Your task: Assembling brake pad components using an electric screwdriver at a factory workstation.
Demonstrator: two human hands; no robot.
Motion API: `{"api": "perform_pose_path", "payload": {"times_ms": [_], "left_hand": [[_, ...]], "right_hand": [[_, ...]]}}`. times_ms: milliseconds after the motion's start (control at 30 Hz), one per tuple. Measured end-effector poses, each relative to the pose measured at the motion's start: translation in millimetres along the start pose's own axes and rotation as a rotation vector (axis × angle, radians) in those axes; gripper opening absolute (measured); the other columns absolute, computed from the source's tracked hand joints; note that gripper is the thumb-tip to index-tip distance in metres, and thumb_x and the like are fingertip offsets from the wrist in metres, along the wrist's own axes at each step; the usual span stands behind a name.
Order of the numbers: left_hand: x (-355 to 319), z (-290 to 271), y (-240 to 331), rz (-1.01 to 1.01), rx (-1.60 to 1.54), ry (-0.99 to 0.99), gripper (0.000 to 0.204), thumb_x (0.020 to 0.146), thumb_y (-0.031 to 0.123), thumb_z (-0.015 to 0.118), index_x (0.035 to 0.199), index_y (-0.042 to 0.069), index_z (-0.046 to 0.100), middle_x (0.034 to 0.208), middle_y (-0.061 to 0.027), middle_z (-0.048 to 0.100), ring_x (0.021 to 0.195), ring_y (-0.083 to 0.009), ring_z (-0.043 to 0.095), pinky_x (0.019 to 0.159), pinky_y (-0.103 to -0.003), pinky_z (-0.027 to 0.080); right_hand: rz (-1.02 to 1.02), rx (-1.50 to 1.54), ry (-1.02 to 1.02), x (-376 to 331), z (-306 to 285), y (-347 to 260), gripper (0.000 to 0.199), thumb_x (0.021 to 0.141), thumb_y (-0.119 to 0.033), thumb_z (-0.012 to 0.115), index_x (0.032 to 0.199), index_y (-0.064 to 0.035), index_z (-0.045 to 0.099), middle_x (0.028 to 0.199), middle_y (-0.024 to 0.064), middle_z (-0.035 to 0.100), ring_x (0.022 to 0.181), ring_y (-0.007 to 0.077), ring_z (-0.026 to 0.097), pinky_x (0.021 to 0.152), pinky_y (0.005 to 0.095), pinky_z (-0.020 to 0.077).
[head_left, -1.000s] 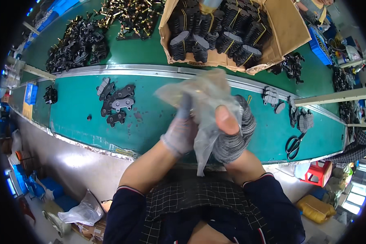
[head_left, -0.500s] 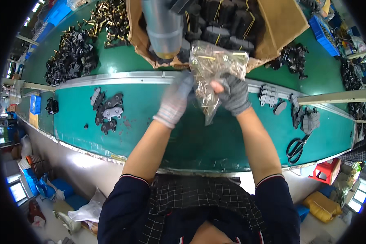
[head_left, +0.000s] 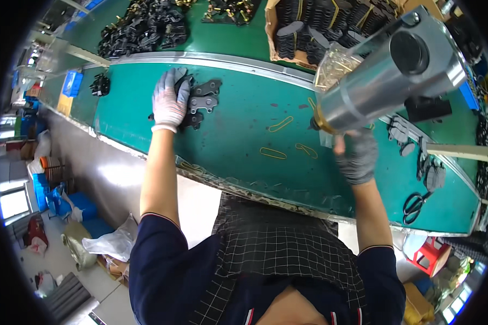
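Fingers, left: white-knit-gloved left hand (head_left: 169, 104), ten o'clock, bent over black-and-grey flat metal plates (head_left: 203, 102); grip hidden, cannot tell.
Fingers, right: grey-knit-gloved right hand (head_left: 359, 157), three o'clock; grasp unclear.
Silver metal cylinder (head_left: 371, 81): two o'clock; a swing could strike right hand.
Plates: eleven o'clock; hasty pull could scatter heap.
Clear plastic bag (head_left: 333, 67): half past one; snagging might tear it.
Yellow bent-wire loops (head_left: 281, 124): near centre, toward two; dragging bag could sweep them.

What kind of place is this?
Probably a factory workshop: there's a long green workbench, a big pile of black parts, and a cardboard box packed with dark pads.
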State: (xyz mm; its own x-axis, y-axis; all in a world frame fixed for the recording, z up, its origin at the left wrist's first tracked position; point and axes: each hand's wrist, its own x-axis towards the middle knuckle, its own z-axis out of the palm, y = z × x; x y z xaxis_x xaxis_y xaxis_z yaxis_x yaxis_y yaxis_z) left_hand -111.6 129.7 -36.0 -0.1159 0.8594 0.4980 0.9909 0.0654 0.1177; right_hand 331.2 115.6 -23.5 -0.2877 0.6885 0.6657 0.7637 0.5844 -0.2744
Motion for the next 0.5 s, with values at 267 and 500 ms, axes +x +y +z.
{"api": "perform_pose_path", "payload": {"times_ms": [267, 500], "left_hand": [[-10, -7, 34, 0.272, -0.147, -0.281, 0.052, 0.087, 0.039, 0.056, 0.127, 0.006, 0.053, 0.132, -0.0208, 0.048, 0.124, -0.0408, 0.04, 0.104, -0.049, 0.031], [13, 6, 96, 0.229, -0.092, -0.322, 0.053, 0.085, 0.038, 0.061, 0.127, 0.007, 0.054, 0.131, -0.0204, 0.049, 0.122, -0.0404, 0.042, 0.103, -0.047, 0.034]], "right_hand": [[0.074, -0.194, -0.349, -11, 5, 5, 0.046, 0.077, -0.023, 0.069, 0.118, -0.008, 0.056, 0.114, 0.0195, 0.056, 0.102, 0.0363, 0.053, 0.086, 0.0452, 0.0445], [0.337, -0.248, -0.112, -49, -88, 119, 0.055, 0.08, -0.033, 0.066, 0.127, -0.0078, 0.052, 0.123, 0.0211, 0.053, 0.114, 0.0387, 0.049, 0.096, 0.0453, 0.0407]]}}
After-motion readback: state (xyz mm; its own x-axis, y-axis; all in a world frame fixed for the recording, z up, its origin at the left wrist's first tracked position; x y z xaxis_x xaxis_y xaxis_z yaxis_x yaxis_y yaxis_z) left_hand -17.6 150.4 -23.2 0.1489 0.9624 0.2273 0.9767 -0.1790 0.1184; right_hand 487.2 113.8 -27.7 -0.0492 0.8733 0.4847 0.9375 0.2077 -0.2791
